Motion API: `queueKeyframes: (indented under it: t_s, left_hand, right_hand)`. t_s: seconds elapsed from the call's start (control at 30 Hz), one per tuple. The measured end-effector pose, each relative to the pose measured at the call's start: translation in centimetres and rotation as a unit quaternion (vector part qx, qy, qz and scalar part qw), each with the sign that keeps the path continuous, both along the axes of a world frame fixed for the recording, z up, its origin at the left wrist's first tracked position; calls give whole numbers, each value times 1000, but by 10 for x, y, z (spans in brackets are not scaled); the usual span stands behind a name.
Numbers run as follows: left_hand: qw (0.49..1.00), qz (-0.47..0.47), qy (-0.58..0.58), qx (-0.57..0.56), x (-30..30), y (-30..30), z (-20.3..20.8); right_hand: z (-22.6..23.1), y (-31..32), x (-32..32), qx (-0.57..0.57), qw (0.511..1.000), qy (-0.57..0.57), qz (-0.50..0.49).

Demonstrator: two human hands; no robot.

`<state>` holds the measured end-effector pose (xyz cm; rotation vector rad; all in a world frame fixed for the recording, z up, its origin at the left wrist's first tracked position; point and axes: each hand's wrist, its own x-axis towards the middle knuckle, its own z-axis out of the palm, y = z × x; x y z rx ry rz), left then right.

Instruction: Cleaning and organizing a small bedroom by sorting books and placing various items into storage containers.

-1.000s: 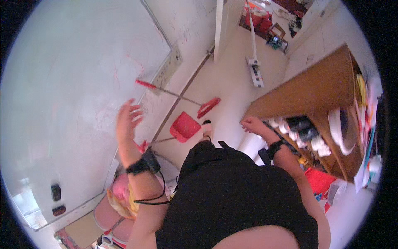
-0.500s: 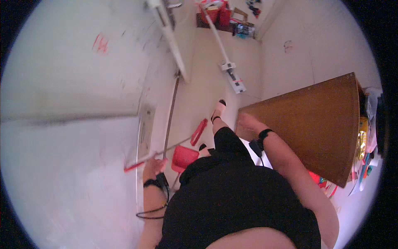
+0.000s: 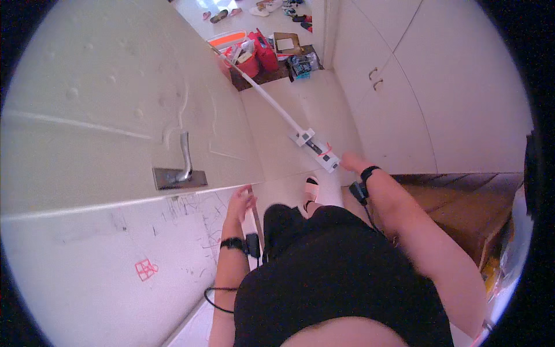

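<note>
My left hand (image 3: pixel 241 199) is raised with its fingers apart, close to the lower edge of a cream door (image 3: pixel 115 115), and holds nothing. My right hand (image 3: pixel 350 162) stretches forward and meets the near end of a white flat mop head (image 3: pixel 315 149). The mop's long white handle (image 3: pixel 260 89) slants up toward the far left. The right fingers are foreshortened, so I cannot make out a grip. Each wrist carries a dark band with a cable. A sandalled foot (image 3: pixel 311 189) stands on the floor between my hands.
A metal lever handle (image 3: pixel 182 165) sits on the door. Below it is a scribbled wall with a red mark (image 3: pixel 145 269). White cupboards (image 3: pixel 393 104) line the right, with a brown wooden table (image 3: pixel 462 202) beside me. Red bags and boxes (image 3: pixel 257 55) lie far ahead.
The view has swung forward along the corridor. My right hand left the brown table's edge and reached out to the mop head. My left hand rose beside the door; the red dustpan and broom are out of view.
</note>
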<state>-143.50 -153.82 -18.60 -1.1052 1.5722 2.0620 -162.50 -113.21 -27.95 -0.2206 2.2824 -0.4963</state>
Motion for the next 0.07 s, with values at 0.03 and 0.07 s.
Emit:
queueKeyframes:
  t_s: [0.03,0.07]
  left_hand:
    - [1000,-21,11,-8,-30,-3,1]
    - [999,-44,23,-16,-63,-6,0]
  right_hand:
    - [-9,4,-16,37,985,115,122]
    - [-13,2,-39,42,981,101,161]
